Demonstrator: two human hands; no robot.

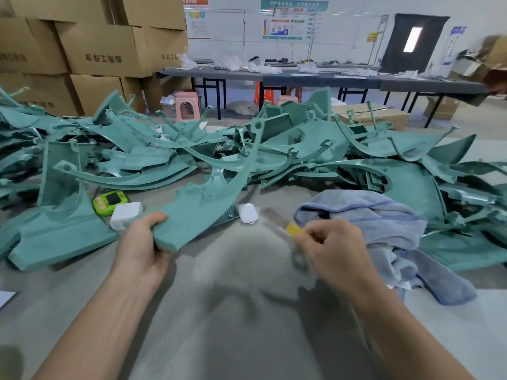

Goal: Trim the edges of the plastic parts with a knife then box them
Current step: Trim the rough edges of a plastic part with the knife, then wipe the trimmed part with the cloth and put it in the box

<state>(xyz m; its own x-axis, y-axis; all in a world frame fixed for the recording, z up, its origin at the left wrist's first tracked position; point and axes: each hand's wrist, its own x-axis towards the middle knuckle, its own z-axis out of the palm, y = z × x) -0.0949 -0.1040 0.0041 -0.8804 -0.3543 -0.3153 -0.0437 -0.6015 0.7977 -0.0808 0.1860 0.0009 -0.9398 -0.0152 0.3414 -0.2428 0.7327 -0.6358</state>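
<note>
- The curved green plastic part (203, 204) is in play, its near end lifted off the grey table (247, 311) and its long arm sweeping up and back over the heap.
- The left hand (142, 242) grips that near end, thumb on top and fingers curled underneath.
- The right hand (334, 248) pinches a yellow-handled knife (293, 230), which points left towards the part but is well apart from it. The blade is smeared with blur, so I can't say how far it is extended.
- My read: this piece is only being lined up, and no edge of it is under the blade yet.
- Behind it, a big tangled pile of green parts (301, 149) runs the full width of the table. Trimmed or untrimmed, I can't tell from here, but none of them sit in a box.
- The stacked cardboard boxes (104, 48) at back left look closed, and no open carton shows near the hands, so by my judgement boxing hasn't started.
- Small stuff around the work:
  - a green timer (109, 201) and a white charger block (126, 215) just left of the part;
  - a white earbud case (248, 213) between the part and the knife;
  - a crumpled blue-grey towel (384, 220) just behind the right hand.
- Overall it looks early, with the bulk of the trimming and all the packing left.
</note>
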